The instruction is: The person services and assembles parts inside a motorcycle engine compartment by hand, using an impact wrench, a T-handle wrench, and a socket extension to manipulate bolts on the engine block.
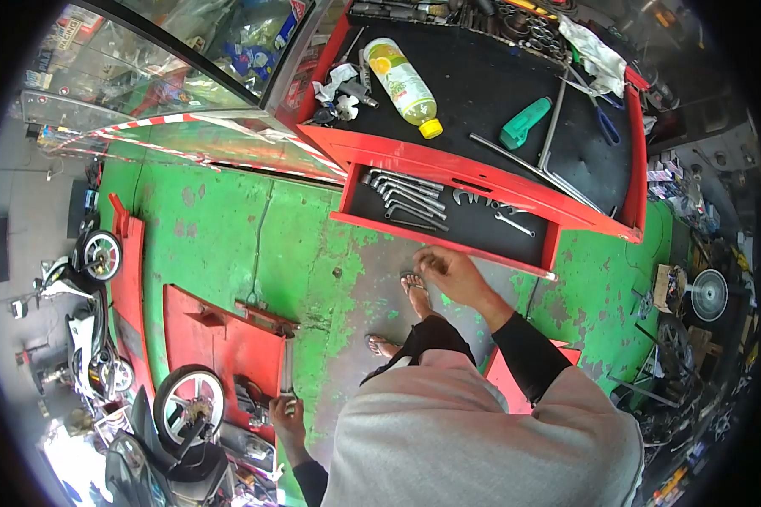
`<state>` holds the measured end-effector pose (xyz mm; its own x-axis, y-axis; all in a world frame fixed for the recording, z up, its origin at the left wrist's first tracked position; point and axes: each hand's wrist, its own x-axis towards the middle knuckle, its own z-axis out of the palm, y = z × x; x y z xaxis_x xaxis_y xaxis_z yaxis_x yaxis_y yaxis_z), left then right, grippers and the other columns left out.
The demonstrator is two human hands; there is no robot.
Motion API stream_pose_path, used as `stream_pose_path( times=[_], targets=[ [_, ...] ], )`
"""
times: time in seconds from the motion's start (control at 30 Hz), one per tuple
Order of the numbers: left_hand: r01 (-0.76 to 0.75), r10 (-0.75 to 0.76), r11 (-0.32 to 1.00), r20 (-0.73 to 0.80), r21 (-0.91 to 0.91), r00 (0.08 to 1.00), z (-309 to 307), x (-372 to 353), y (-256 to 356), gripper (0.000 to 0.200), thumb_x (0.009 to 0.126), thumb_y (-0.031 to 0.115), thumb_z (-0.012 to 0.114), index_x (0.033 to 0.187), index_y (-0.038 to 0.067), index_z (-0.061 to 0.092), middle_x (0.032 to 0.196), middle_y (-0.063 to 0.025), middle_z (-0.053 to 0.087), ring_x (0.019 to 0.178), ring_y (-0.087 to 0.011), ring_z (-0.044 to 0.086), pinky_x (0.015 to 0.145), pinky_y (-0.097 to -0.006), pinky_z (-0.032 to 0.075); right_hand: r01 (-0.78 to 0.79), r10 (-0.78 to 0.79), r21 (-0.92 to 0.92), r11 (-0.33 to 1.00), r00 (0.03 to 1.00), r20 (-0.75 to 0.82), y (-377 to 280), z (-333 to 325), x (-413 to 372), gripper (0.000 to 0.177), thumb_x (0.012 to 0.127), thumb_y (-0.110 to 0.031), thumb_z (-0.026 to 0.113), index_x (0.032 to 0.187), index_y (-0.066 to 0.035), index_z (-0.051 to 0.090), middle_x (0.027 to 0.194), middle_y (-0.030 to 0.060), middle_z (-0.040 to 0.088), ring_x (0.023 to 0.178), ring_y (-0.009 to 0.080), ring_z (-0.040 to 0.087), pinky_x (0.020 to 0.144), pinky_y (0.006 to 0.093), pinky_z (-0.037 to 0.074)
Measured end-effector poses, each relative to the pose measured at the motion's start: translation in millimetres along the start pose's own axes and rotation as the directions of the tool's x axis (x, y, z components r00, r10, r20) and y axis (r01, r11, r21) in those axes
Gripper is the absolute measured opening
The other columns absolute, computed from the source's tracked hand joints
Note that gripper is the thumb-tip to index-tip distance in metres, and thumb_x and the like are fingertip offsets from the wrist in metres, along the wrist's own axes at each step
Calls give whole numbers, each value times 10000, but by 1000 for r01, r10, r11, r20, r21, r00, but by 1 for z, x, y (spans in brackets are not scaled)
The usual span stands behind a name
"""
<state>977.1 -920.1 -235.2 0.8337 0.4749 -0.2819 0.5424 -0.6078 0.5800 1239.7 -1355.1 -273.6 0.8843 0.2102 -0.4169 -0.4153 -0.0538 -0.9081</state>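
Observation:
My right hand (451,274) is just in front of the open red drawer (482,251), its fingers loosely curled, touching nothing that I can see. Inside the drawer lie several L-shaped wrenches (406,196) on the left and a small spanner (514,224) on the right. Low on the left, my left hand (287,416) hangs beside a red metal platform, fingers bent and partly spread. On the cabinet's black top (473,76) are a bottle with a yellow cap (402,84), a green-handled tool (526,124) and long metal rods (553,127).
A glass display case (169,76) stands at the upper left. Left of me are a red platform (228,338), a loose wheel (189,408) and parked motorcycles (84,321). Parts and a fan (708,296) line the right side. My feet are on the green, worn floor (313,253).

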Motion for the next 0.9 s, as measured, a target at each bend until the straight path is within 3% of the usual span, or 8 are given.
stream_pose_path(
  times=[0.07,0.23,0.37,0.57,0.67,0.77,0.83,0.9],
  targets=[
    [-55,56,998,21,-43,998,5,5,0,177,797,35,769,931,0,658,1045,-98,567,820,-189,644,681,-309,540,249,-307,-393,885,947,-90,-24,-9,19,207,910,-189,659,1055,-48,702,918,65,713,718,158,649,660,317,520],
    [204,-196,967,65,-156,979,28,-43,-95,179,797,56,783,946,27,689,1059,-98,567,823,-207,642,698,-305,543,253,-180,-742,621,967,179,-16,-31,84,241,833,-246,710,1006,-79,712,940,131,707,895,327,685,790,433,539],
    [210,-229,960,89,186,969,24,-109,-130,180,807,139,775,922,21,704,1016,-112,610,837,-247,650,726,-366,541,398,-135,-833,384,917,376,26,-7,114,259,794,-257,726,998,-98,727,967,141,710,912,341,682,805,464,534],
    [334,-341,930,16,153,940,46,-159,-167,278,807,219,764,928,-25,709,830,-131,681,798,-294,667,759,-422,540,272,-75,-771,577,957,281,5,-15,110,154,843,-146,609,927,-35,676,935,211,679,884,405,655,780,487,522],
    [528,-528,849,15,-19,849,53,-136,-125,243,820,193,758,923,-23,712,807,-118,679,785,-251,662,728,-380,541,10,-10,-225,974,1000,1,38,-29,109,251,936,-212,515,1013,4,618,870,166,655,839,314,666,746,438,506],
    [646,-639,683,149,-341,755,58,-109,-102,189,832,154,753,925,-6,716,835,-98,664,769,-191,644,701,-323,529,37,-30,-364,931,999,25,44,-21,112,234,914,-195,578,1045,-7,619,902,146,651,862,285,664,772,430,515],
    [306,-304,946,36,-107,952,67,-93,-117,163,838,124,751,942,5,710,907,-78,638,754,-162,630,675,-296,515,113,-95,-470,876,994,62,32,-12,106,241,897,-190,626,1064,-15,622,942,146,658,884,288,668,793,433,524],
    [372,-375,906,21,-201,927,71,-80,-131,168,835,121,756,949,7,709,937,-75,623,757,-172,634,669,-299,515,249,-235,-842,479,960,150,22,-7,103,281,846,-207,707,1054,-30,642,1022,171,666,933,340,666,841,447,538]
  ],
)
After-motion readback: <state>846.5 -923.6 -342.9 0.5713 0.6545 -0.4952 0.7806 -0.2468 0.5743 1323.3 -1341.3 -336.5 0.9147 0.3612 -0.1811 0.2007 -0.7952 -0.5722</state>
